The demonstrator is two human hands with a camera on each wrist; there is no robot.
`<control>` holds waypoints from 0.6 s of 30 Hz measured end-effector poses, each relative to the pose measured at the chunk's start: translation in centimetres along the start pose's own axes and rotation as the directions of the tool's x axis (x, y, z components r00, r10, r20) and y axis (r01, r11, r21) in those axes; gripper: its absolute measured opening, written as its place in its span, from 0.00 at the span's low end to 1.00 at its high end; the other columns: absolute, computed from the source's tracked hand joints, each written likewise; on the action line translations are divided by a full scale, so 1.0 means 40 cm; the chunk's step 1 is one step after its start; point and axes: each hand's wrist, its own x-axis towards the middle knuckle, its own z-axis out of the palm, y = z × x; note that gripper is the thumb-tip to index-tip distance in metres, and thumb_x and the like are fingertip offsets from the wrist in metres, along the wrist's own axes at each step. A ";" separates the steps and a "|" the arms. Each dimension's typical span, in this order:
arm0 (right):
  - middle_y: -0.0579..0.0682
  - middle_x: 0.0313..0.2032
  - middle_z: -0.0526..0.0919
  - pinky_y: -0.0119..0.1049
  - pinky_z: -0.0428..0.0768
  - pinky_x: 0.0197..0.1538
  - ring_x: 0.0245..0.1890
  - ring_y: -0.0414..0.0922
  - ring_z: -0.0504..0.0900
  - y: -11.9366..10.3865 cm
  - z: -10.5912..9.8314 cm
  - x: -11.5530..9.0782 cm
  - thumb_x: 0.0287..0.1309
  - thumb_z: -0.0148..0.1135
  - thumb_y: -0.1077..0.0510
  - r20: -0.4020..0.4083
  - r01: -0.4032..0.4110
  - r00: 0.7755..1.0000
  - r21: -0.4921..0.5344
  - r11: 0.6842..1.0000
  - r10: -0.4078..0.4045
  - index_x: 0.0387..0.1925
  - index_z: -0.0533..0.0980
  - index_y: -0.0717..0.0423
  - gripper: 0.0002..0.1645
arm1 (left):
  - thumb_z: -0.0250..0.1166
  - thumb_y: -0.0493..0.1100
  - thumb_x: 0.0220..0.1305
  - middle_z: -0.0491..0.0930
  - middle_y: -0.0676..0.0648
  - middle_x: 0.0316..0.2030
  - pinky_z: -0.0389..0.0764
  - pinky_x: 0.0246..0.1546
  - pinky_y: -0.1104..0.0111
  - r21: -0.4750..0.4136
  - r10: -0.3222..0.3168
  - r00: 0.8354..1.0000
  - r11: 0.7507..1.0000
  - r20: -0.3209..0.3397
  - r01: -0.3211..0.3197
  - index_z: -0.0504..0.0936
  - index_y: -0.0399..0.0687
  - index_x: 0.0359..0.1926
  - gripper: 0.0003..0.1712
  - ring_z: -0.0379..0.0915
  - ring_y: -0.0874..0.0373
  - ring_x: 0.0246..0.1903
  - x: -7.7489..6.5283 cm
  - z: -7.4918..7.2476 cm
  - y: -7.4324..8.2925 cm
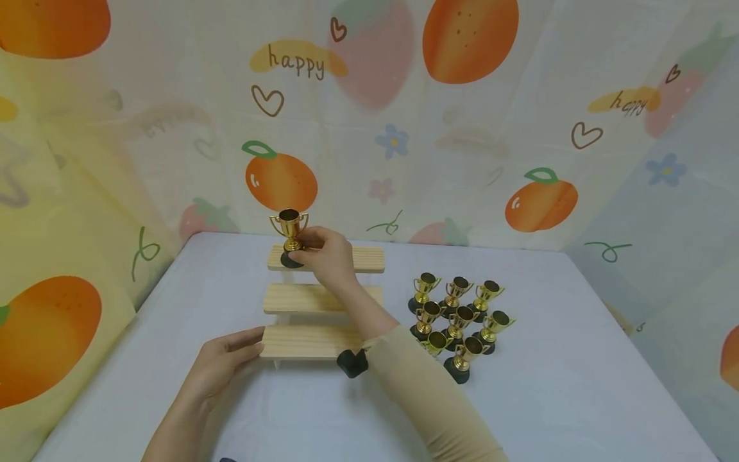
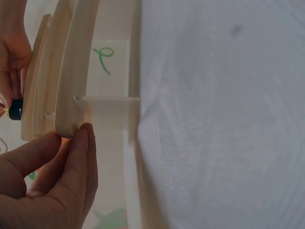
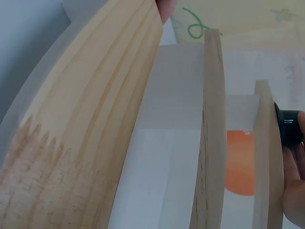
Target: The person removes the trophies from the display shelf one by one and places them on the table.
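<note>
A small gold trophy cup with two handles and a black base stands upright at the left end of the top board of a three-step wooden shelf. My right hand grips it low, near its base. In the right wrist view, the black base touches or nearly touches the far board. My left hand pinches the left end of the lowest board, thumb and fingers on either side. The left wrist view shows that pinch on the board up close.
Right of the shelf, several more gold trophies stand in a close group on the white-covered table. The middle board lies between the other two steps. A fruit-printed cloth hangs behind. The right sleeve passes over the shelf's right side.
</note>
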 end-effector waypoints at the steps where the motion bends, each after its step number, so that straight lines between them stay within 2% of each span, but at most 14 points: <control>1: 0.55 0.46 0.89 0.29 0.88 0.47 0.47 0.48 0.88 0.001 0.001 0.000 0.49 0.74 0.65 0.000 -0.001 1.000 0.004 1.000 0.001 0.45 0.83 0.57 0.18 | 0.63 0.45 0.68 0.67 0.36 0.70 0.78 0.49 0.87 0.000 0.001 1.000 1.000 -0.001 -0.001 0.69 0.36 0.68 0.32 0.74 0.80 0.46 0.000 0.000 0.000; 10: 0.55 0.45 0.88 0.26 0.87 0.46 0.48 0.46 0.87 -0.002 -0.015 -0.009 0.51 0.74 0.65 0.010 0.026 1.000 0.010 1.000 -0.026 0.44 0.84 0.58 0.17 | 0.63 0.44 0.69 0.65 0.36 0.71 0.78 0.49 0.87 -0.017 0.006 1.000 1.000 -0.003 -0.006 0.68 0.35 0.69 0.32 0.73 0.82 0.45 0.001 0.001 -0.006; 18: 0.57 0.47 0.87 0.27 0.86 0.52 0.53 0.48 0.84 -0.021 -0.111 -0.046 0.52 0.73 0.65 -0.002 0.072 0.997 0.022 0.997 -0.072 0.46 0.83 0.59 0.18 | 0.63 0.45 0.68 0.66 0.36 0.71 0.78 0.51 0.87 -0.011 0.009 1.000 1.000 0.001 -0.009 0.68 0.36 0.69 0.32 0.74 0.82 0.46 0.001 0.000 0.000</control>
